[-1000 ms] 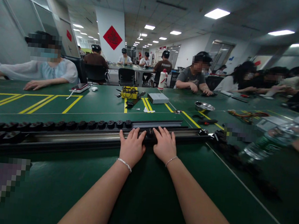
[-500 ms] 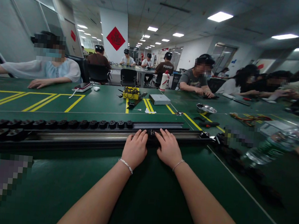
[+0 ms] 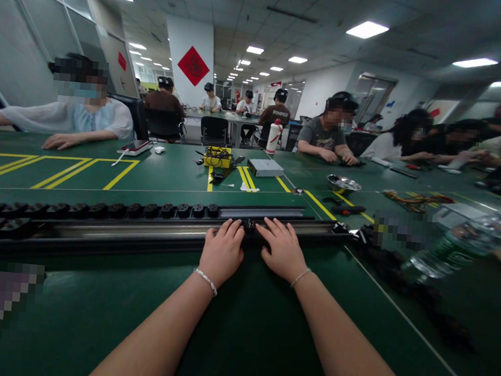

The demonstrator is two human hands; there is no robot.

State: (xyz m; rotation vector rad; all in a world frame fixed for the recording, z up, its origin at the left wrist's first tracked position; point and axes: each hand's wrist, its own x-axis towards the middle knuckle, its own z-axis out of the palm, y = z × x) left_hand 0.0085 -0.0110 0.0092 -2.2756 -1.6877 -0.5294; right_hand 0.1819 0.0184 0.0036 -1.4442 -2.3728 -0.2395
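A long black rail (image 3: pixel 109 240) with a shiny metal strip along its channel lies across the green table before me. My left hand (image 3: pixel 223 247) rests on it with fingers stretched forward over the channel. My right hand (image 3: pixel 283 246) lies on the same rail, fingers stretched and spread. Between the hands sits a small black part (image 3: pixel 250 226) in the channel, close to the fingertips of both; whether they touch it I cannot tell. Several round, knobbed black pieces (image 3: pixel 134 210) stand in a row along the far side of the rail, with others (image 3: pixel 16 227) at its left end.
Right of the rail, a chain of black pieces (image 3: pixel 425 294) runs near a clear plastic bottle (image 3: pixel 456 247). Farther off are a metal bowl (image 3: pixel 342 183), a grey box (image 3: pixel 265 167) and a yellow container with cables (image 3: pixel 218 157). Co-workers sit around the table.
The view has turned very slightly, so everything appears shifted a little left. Both hands stay on the rail beside the small black part.
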